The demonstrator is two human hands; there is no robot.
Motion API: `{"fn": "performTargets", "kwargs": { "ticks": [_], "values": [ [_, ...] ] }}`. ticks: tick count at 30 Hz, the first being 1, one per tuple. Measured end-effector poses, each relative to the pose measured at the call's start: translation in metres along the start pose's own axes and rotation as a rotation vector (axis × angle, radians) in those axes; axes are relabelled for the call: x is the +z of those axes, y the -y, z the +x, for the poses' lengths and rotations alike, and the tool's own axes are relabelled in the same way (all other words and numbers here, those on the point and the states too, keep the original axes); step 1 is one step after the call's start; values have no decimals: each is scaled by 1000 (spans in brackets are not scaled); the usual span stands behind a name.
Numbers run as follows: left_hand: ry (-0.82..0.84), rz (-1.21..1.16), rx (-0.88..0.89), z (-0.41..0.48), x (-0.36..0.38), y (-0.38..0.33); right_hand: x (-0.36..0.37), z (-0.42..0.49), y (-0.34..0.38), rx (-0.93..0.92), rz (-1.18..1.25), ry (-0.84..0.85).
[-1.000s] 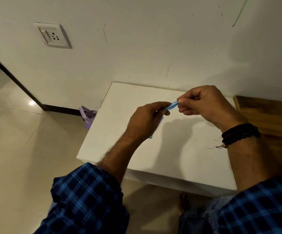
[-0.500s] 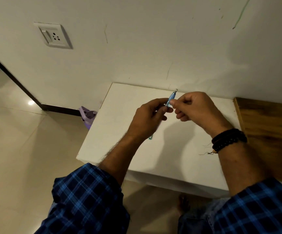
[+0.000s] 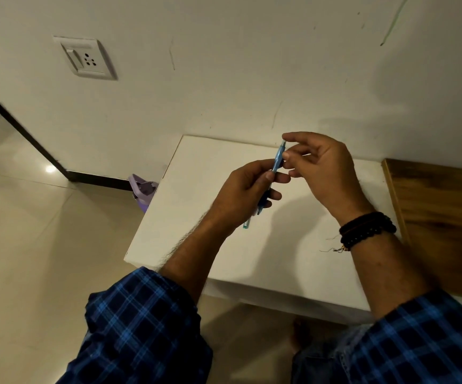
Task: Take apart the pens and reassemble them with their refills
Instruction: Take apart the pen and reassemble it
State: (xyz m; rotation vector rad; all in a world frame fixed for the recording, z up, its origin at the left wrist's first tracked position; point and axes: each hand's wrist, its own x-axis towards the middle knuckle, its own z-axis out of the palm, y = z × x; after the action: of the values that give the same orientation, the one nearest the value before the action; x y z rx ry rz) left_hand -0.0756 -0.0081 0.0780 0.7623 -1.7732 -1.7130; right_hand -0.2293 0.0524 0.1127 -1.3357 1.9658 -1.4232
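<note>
White wall with a socket [image 3: 86, 58] backs a low white table [image 3: 196, 189], with a wooden board [image 3: 445, 217] just beside it on the right and a purple object [image 3: 141, 189] on the floor at its left edge. Above the table, the left hand [image 3: 241, 195] grips the lower half of a blue pen [image 3: 278, 159], which stands nearly upright, while the right hand [image 3: 324, 173] pinches its top end between thumb and forefinger, its other fingers loosely curled.

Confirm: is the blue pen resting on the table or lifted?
Lifted: the left hand grips the pen mid-barrel, the right hand pinches its top end.
</note>
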Motion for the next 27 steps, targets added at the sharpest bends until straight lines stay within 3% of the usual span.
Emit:
{"fn": "performTargets", "kwargs": {
  "ticks": [11,16,21,27],
  "values": [
    [-53,-253,-105,0,9,-4,10,-2,11,67,-35,84],
    [-32,-334,-127,-1,9,-5,9,-2,13,129,110,3],
    [1,-395,-289,-2,1,-6,-1,1,13,215,376,-199],
    [106,-317,-283,-5,3,-5,-5,3,8,234,379,-182]
  ]
}}
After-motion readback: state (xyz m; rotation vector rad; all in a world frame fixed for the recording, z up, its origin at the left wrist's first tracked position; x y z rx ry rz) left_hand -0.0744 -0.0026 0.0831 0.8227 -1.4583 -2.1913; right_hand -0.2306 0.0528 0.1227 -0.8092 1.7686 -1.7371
